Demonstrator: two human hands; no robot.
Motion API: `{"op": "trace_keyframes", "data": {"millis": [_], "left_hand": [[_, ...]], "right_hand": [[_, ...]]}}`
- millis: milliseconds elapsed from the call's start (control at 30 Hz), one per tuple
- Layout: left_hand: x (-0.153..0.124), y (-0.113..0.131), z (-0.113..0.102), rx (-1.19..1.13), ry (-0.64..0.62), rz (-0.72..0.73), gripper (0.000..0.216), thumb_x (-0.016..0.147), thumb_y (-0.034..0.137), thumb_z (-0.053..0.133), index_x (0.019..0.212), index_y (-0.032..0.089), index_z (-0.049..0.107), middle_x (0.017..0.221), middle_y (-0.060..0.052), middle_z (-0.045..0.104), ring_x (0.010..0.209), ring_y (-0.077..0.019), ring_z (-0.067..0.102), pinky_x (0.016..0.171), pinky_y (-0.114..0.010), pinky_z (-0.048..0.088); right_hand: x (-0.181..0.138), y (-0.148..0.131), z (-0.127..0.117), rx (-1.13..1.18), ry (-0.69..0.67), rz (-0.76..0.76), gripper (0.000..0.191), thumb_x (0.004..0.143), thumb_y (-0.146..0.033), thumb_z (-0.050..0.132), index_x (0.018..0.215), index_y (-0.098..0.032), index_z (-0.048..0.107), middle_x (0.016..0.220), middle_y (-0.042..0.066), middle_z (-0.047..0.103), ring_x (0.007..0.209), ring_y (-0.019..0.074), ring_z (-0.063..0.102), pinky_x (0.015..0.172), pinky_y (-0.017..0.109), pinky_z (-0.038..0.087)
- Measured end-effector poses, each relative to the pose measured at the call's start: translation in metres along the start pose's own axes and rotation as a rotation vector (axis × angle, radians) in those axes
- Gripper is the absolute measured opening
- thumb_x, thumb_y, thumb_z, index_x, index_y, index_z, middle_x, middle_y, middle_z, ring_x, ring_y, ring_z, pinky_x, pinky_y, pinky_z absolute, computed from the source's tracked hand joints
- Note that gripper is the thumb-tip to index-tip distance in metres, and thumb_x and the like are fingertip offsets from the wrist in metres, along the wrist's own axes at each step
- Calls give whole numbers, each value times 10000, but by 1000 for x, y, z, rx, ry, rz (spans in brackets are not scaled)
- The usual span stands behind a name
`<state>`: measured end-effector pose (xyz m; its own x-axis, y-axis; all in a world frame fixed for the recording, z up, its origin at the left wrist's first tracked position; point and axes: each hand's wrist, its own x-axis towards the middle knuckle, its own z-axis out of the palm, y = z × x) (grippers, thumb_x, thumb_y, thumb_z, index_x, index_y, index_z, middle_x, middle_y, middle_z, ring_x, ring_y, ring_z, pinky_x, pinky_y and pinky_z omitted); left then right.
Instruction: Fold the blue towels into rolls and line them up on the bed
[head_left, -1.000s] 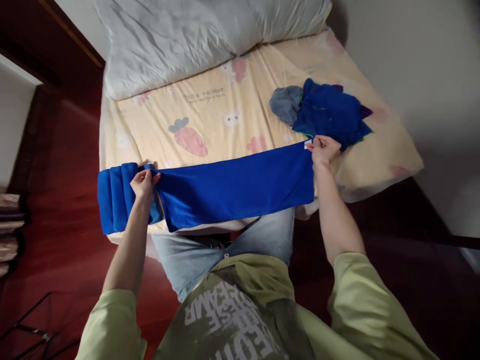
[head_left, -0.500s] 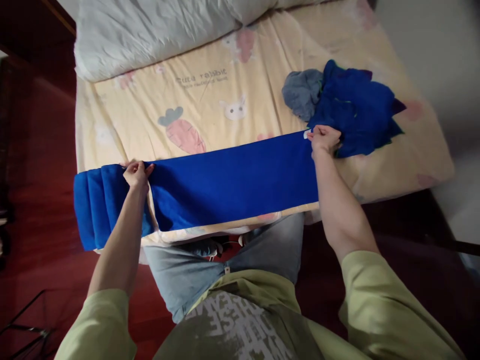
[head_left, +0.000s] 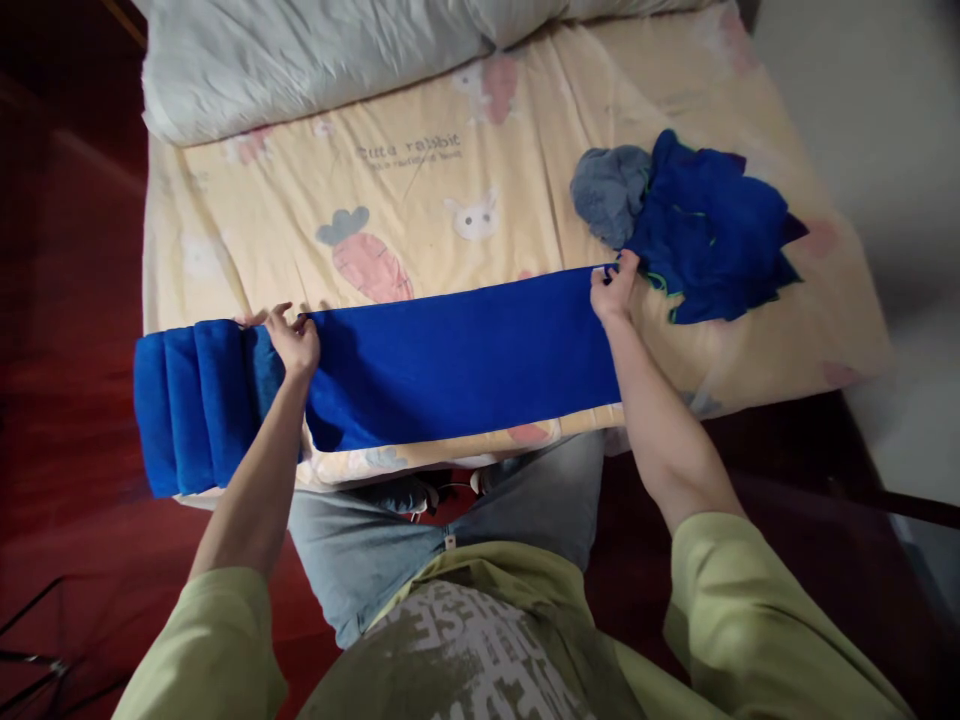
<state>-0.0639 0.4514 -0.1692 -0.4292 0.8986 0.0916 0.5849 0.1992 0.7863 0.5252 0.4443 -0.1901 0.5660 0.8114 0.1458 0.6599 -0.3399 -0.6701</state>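
Note:
A long blue towel (head_left: 465, 355) lies flat along the near edge of the bed, with a small white tag at its far right corner. My left hand (head_left: 295, 342) is at the towel's far left corner, fingers spread apart. At the other end, my right hand (head_left: 616, 292) has its thumb and fingers around the far right corner beside the tag; the hand partly hides that grip. Left of my left hand, several folded blue towels (head_left: 191, 405) overlap in a row, partly behind my forearm.
Beyond my right hand sit a crumpled blue cloth heap (head_left: 724, 235) and a bunched grey cloth (head_left: 611, 195). A pale quilt (head_left: 315, 65) covers the bed's far side over a yellow patterned sheet (head_left: 420, 225). A thin black stand (head_left: 56, 662) is on the floor, lower left.
My right hand has shifted left, away from the cloth heap, and the towel's right edge has come slightly left. My left hand has moved a little right and its fingers have spread.

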Motion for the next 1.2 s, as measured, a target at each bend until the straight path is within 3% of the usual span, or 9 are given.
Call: {"op": "trace_keyframes", "data": {"millis": [67, 133, 233, 400, 700, 800, 933, 1067, 1200], "left_hand": [[-12, 4, 1, 151, -147, 128, 561, 936, 309, 655, 1457, 142, 532, 1685, -218, 324, 1579, -369, 337, 1320, -522, 298], [-24, 6, 6, 273, -246, 155, 650, 967, 387, 608, 1544, 119, 476, 1735, -220, 247, 1639, -395, 160, 1345, -592, 136], [-36, 5, 16, 378, -254, 94, 772, 1004, 486, 518, 1622, 50, 365, 1751, -251, 174, 1651, -411, 47, 1327, -642, 28], [-44, -1, 26, 447, -188, 112, 813, 1041, 517, 422, 1664, 19, 268, 1762, -243, 114, 1659, -369, 28, 1340, -587, 14], [-48, 1, 24, 387, -172, 161, 783, 1042, 486, 426, 1672, 48, 270, 1773, -210, 97, 1663, -353, -4, 1338, -605, -41], [-62, 5, 16, 367, -175, 207, 766, 1044, 483, 415, 1663, 46, 301, 1771, -206, 107, 1664, -351, 11, 1340, -599, -41], [-101, 5, -2, 401, -239, 243, 750, 1054, 490, 377, 1662, 54, 320, 1766, -195, 150, 1665, -317, 52, 1354, -552, 29], [-139, -9, -23, 426, -268, 252, 740, 1053, 498, 359, 1663, 80, 342, 1766, -184, 166, 1664, -304, 73, 1357, -527, 66], [-158, -27, -40, 422, -248, 251, 721, 1047, 516, 369, 1648, 118, 396, 1764, -167, 200, 1663, -301, 89, 1358, -518, 41]], "right_hand": [[-19, -13, 2, -137, -46, -38, 563, 986, -283, 562, 1530, -178, 466, 1610, 212, 465, 1504, 315, 471, 1212, 545, 438], [-35, -22, 6, -253, -101, -83, 584, 1009, -319, 520, 1568, -169, 439, 1699, 205, 347, 1598, 347, 303, 1272, 611, 321], [-49, -26, 13, -365, -184, -41, 635, 1033, -403, 469, 1601, -124, 414, 1730, 213, 288, 1620, 400, 216, 1277, 696, 216], [-54, -17, 19, -405, -148, -8, 664, 1063, -462, 363, 1632, -119, 385, 1736, 207, 279, 1631, 390, 181, 1267, 735, 164], [-58, -17, 19, -460, -131, -14, 663, 1083, -465, 313, 1679, -175, 316, 1770, 155, 202, 1647, 360, 150, 1281, 709, 187], [-68, -21, 9, -430, -142, -58, 643, 1083, -414, 310, 1680, -174, 315, 1774, 154, 194, 1644, 345, 178, 1289, 677, 215], [-94, -16, -9, -375, -172, -128, 608, 1073, -368, 329, 1637, -154, 407, 1732, 173, 315, 1624, 328, 258, 1297, 634, 239], [-123, 12, -33, -357, -208, -171, 593, 1075, -400, 326, 1576, -131, 496, 1691, 189, 394, 1606, 322, 314, 1297, 601, 267], [-148, 46, -62, -353, -207, -242, 589, 1075, -381, 302, 1565, -127, 508, 1691, 179, 396, 1614, 289, 307, 1316, 573, 246]]}}
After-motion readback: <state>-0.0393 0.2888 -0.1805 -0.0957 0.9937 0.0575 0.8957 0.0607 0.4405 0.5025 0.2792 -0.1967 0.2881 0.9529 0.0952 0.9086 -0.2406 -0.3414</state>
